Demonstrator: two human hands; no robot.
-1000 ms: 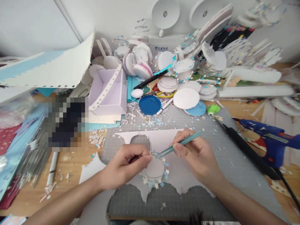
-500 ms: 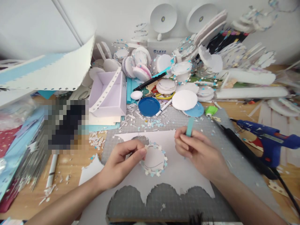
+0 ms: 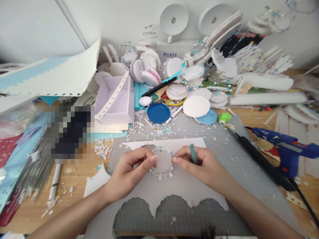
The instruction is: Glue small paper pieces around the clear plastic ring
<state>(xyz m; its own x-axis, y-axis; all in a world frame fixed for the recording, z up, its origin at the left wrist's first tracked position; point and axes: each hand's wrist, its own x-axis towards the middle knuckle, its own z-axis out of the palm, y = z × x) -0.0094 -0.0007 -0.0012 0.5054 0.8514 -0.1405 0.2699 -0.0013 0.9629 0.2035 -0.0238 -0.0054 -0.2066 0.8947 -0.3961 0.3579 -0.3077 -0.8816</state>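
Note:
My left hand (image 3: pixel 136 167) pinches the left side of a small wire ring (image 3: pixel 159 177) dotted with pale blue and cream stars. On the ring's right side, the thumb and forefinger of my right hand (image 3: pixel 203 166) are closed at a star. A short, flat teal strip (image 3: pixel 193 153) stands up among the right-hand fingers; its lower end is hidden and I cannot make out its kind. Under both hands lies a white sheet (image 3: pixel 179 187) with scalloped cut-outs along its near edge.
A grey cutting mat (image 3: pixel 224 139) carries paper scraps, a blue lid (image 3: pixel 159 113) and white foam discs (image 3: pixel 196 106). At right lie a black-handled tool (image 3: pixel 261 159) and a blue glue gun (image 3: pixel 286 146). A lilac box (image 3: pixel 114 99) stands at the back left.
My right hand has moved left to the ring, and its fingers now meet the ring's right side. The teal strip went with it and tilts the other way. My left hand has barely moved.

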